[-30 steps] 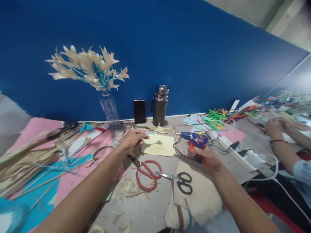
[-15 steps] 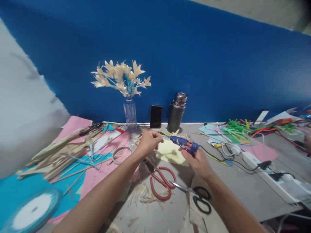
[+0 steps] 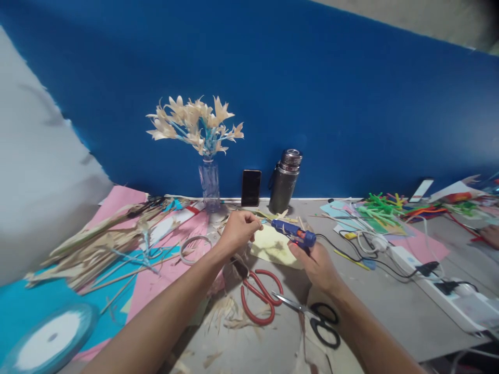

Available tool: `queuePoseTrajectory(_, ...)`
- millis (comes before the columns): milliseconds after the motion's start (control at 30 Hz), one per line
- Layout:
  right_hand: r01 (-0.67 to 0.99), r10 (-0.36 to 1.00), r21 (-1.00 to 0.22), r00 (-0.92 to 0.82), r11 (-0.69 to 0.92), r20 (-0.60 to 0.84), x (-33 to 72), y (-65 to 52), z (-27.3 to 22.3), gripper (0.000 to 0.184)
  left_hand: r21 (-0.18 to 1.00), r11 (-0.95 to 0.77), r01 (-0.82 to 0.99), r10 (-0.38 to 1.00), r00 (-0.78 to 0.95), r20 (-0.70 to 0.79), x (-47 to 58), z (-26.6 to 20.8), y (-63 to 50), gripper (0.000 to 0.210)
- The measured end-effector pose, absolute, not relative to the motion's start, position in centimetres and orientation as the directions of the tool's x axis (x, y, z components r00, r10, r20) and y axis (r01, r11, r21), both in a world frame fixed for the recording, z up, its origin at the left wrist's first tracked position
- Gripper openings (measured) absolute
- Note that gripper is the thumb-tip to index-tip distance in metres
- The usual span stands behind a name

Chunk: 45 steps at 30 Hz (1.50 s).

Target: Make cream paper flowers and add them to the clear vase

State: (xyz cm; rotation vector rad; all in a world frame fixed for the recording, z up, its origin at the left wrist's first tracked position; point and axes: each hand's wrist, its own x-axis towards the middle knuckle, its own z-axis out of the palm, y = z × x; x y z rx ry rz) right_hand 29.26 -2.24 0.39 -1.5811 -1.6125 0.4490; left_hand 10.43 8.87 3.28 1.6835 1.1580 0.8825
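Note:
My right hand (image 3: 317,262) is wrapped round a blue hot glue gun (image 3: 290,230), its nozzle pointing left. A small red light glows near my fingers, and a black cord trails off to the right. Opposite the nozzle, my left hand (image 3: 242,228) is closed in a pinch; what sits between its fingertips is too small to make out. Pale yellow paper (image 3: 275,249) lies beneath both hands. Closer to me are red-handled scissors (image 3: 259,296) and black-handled scissors (image 3: 323,322), with dry husk scraps (image 3: 228,314) to their left.
A clear vase (image 3: 209,184) of husk flowers, a phone (image 3: 250,188) and a steel flask (image 3: 285,182) stand along the blue wall. Husk strips (image 3: 97,249), a tape roll (image 3: 191,250) and a ribbon spool (image 3: 52,337) lie left. A power strip (image 3: 436,296) and another person's hand (image 3: 491,235) are right.
The glue gun has shifted very slightly left, toward my left hand. My left hand stays pinched in nearly the same place. At the right edge, the other person's hand has moved a little.

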Motion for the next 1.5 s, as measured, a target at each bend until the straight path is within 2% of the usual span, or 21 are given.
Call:
queuePoseTrajectory(200,0.687,0.928,-0.71,0.148,0.153,0.343,29.3,-2.1,0.2,0.038,0.937,-0.159,0.311,0.951,0.303,0.061,10.5,3.1,8.8,0.015)
queuePoseTrajectory(400,0.682,0.947,-0.714,0.1,0.159,0.306,29.5,-2.1,-0.1,0.039,0.947,-0.146,0.287,0.95,0.307,0.053,10.5,2.8,9.0,0.015)
queuePoseTrajectory(567,0.691,0.933,-0.703,0.118,0.168,0.34,29.6,-2.0,-0.5,0.037,0.947,-0.138,0.292,0.947,0.32,0.039,10.4,2.9,9.0,0.016)
queuePoseTrajectory(900,0.658,0.932,-0.741,0.17,0.134,0.32,29.5,-2.1,-0.5,0.043,0.948,-0.14,0.285,0.943,0.331,0.04,10.4,2.5,9.1,0.015)
queuePoseTrajectory(1333,0.677,0.926,-0.718,0.145,0.163,0.347,29.5,-2.1,-0.4,0.038,0.948,-0.128,0.291,0.944,0.329,0.026,10.4,2.6,9.1,0.015)
queuePoseTrajectory(1500,0.729,0.92,-0.669,0.15,0.144,0.363,29.5,-2.5,-0.4,0.033,0.949,-0.135,0.284,0.947,0.318,0.04,10.2,2.6,9.2,0.014)
